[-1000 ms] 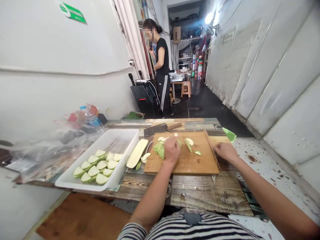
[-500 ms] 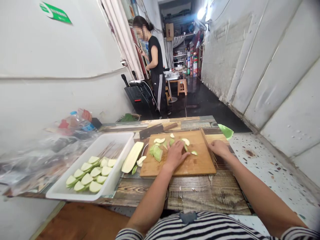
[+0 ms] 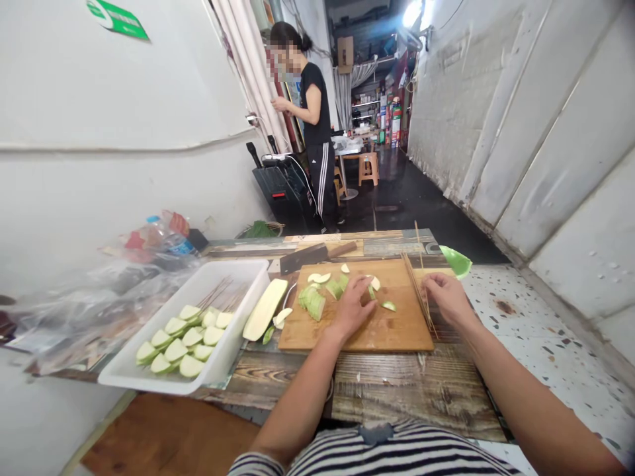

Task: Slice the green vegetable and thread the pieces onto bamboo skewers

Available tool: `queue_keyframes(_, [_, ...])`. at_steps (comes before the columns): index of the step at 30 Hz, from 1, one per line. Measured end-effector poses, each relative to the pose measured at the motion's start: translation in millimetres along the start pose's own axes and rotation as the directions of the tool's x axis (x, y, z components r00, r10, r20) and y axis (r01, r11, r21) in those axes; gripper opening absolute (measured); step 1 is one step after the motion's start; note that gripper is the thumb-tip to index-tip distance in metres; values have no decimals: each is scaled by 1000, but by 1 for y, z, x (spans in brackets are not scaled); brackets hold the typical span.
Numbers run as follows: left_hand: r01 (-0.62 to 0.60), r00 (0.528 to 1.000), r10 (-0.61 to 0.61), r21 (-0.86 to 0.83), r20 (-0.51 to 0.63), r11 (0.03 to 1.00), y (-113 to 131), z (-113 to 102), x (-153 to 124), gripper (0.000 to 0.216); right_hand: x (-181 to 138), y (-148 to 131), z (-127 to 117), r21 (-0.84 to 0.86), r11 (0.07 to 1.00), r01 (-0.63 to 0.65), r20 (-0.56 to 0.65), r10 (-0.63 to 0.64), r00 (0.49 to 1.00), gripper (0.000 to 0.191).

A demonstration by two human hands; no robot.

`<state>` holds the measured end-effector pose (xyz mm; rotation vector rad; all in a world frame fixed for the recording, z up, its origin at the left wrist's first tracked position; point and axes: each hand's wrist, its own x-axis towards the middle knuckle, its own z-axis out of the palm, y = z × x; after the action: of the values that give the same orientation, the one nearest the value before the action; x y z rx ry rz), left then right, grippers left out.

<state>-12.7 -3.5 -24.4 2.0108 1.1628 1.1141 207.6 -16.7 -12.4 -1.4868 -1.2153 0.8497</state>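
Observation:
My left hand (image 3: 354,304) rests on the wooden cutting board (image 3: 362,330), fingers curled over a green-skinned vegetable slice (image 3: 371,291). More slices lie in a pile (image 3: 312,302) at the board's left. My right hand (image 3: 446,296) is at the board's right edge, pinching one thin bamboo skewer (image 3: 418,246) whose tip rises above a bundle of skewers (image 3: 419,294) lying there. A cleaver (image 3: 317,254) lies behind the board.
A white tray (image 3: 233,330) at left holds several skewered slices. A peeled vegetable half (image 3: 262,309) leans on it. Plastic bags and bottles (image 3: 149,251) crowd the far left. A green peel (image 3: 456,261) lies at right. A person (image 3: 312,125) stands in the corridor beyond.
My right hand has pinched a skewer and lifted its far end off the bundle. My left hand moved from the slice pile to a slice at the board's middle. The person beyond lowered a hand.

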Motion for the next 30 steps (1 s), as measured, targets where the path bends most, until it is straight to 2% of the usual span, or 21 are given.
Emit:
queue_keyframes(2, [106,992,-121,-296,-32,949,4,0,3,51,-11,-8,10,88,996,12,65,-18,998,12])
queue_keyframes(4, [216,964,-266,-587,1,780,7,-3,7,54,-21,-12,19,144,990,10,131,-29,991,15])
queue_keyframes(6, [261,935,-352,-777,54,573,8,-8,10,59,-30,-13,27,169,986,6,191,-39,981,18])
queue_keyframes(9, [244,916,-392,-897,88,368,3,-15,12,56,-39,-11,33,172,985,10,268,-56,962,27])
queue_keyframes(12, [224,883,-459,-948,99,226,-7,-21,15,36,-46,-8,35,109,993,36,368,-74,927,38])
queue_keyframes(15, [182,845,-525,-977,98,111,-15,-24,17,18,-53,-6,36,-30,986,163,421,-136,897,36])
queue_keyframes(17, [151,832,-550,-985,78,88,-18,-26,18,16,-57,-4,37,-138,949,282,411,-204,888,34])
queue_keyframes(19, [123,828,-560,-985,35,120,-18,-26,19,19,-58,-3,38,-217,906,364,413,-253,875,34])
queue_keyframes(24, [115,822,-562,-940,-92,322,-17,-21,19,26,-55,-1,40,-273,858,435,449,-286,847,35])
queue_keyframes(26, [156,817,-572,-926,-74,343,-16,-17,18,27,-54,-1,41,-272,850,451,463,-296,836,35])
queue_keyframes(30, [279,820,-571,-897,37,344,-2,-9,14,24,-54,-3,46,-235,863,448,475,-299,827,38])
